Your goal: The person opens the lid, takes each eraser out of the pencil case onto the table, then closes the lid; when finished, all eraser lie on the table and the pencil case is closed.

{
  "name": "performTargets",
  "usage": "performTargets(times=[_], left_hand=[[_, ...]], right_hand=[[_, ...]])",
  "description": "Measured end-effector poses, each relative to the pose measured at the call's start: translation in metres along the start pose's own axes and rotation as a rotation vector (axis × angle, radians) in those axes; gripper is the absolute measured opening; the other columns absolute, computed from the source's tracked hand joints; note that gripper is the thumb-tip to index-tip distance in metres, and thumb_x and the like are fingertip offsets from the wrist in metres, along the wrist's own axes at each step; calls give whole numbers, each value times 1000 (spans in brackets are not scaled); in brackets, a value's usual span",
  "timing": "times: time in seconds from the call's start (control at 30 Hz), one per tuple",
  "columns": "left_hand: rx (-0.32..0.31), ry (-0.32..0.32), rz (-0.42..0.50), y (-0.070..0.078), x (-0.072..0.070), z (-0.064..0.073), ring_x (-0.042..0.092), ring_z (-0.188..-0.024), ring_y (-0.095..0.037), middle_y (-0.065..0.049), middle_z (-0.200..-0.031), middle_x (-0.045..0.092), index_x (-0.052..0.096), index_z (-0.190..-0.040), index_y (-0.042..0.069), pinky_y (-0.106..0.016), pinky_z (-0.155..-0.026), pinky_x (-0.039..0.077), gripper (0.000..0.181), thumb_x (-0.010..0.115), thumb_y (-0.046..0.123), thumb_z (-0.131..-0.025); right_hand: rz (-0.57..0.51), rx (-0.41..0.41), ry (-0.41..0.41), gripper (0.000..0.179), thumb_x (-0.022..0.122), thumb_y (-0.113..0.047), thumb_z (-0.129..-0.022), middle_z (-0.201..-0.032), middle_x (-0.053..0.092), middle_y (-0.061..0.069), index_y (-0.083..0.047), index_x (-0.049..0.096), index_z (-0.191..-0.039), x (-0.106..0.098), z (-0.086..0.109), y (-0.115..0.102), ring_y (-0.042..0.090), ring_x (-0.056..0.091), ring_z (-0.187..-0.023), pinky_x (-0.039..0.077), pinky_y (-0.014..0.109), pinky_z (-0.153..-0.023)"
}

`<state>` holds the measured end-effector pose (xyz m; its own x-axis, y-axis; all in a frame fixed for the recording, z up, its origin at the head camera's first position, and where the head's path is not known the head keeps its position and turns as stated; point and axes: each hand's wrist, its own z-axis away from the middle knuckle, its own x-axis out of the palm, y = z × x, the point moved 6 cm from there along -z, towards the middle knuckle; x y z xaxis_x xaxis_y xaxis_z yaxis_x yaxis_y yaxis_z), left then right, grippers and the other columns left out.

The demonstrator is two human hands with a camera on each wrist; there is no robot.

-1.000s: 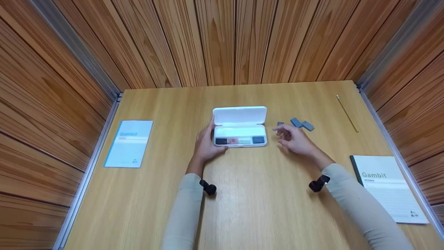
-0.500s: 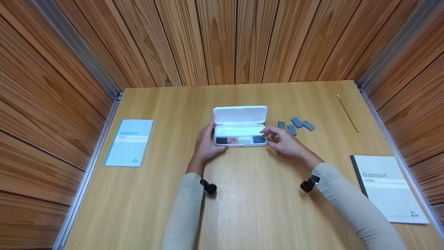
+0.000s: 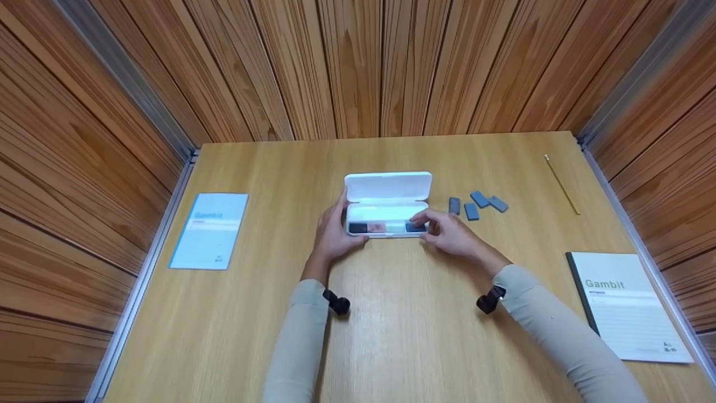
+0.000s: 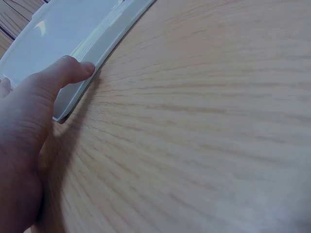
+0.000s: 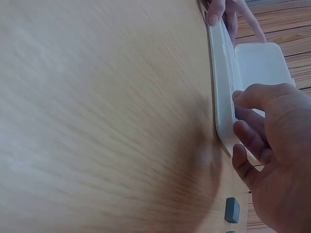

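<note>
At the left of the surface (image 3: 224,336) lies a blue notebook (image 3: 208,231), well apart from the rest. Next comes the left hand (image 3: 334,229); its grip holds the left end of the white case (image 3: 386,212), thumb on the front edge. The case sits near the middle of the surface, its lid (image 3: 388,186) raised at the back. Inside, along its front, lie a black block (image 3: 358,228), a pink block (image 3: 376,228), a pale block (image 3: 395,226) and, at the right end, a slate block (image 3: 413,228). Over that last one the right hand (image 3: 452,232) bends its fingers, its grip narrow, a fingertip at the block and the thumb near the front rim; whether it pinches the block I cannot tell. Just beyond, four loose blocks (image 3: 471,211), slate too, lie on the surface. Farther right are a thin gold rod (image 3: 563,184), slanting, and a white notebook (image 3: 629,319) with a black spine, partly covered by the right sleeve (image 3: 565,330)
</note>
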<state>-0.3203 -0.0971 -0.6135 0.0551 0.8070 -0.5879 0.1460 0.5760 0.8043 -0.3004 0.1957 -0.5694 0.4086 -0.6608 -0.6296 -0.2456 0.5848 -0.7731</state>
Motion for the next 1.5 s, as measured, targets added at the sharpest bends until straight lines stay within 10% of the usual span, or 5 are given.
performTargets(times=[1.5], left_hand=[[-21, -2, 3, 0, 0, 2, 37, -171, -32, -1, -182, 45, 14, -183, 35, -63, -142, 20, 131, 99, 37, -83]], right_hand=[[8, 8, -14, 42, 77, -11, -106, -131, 73, 13, -16, 72, -147, -7, 1, 11, 26, 59, -108, 47, 31, -91]])
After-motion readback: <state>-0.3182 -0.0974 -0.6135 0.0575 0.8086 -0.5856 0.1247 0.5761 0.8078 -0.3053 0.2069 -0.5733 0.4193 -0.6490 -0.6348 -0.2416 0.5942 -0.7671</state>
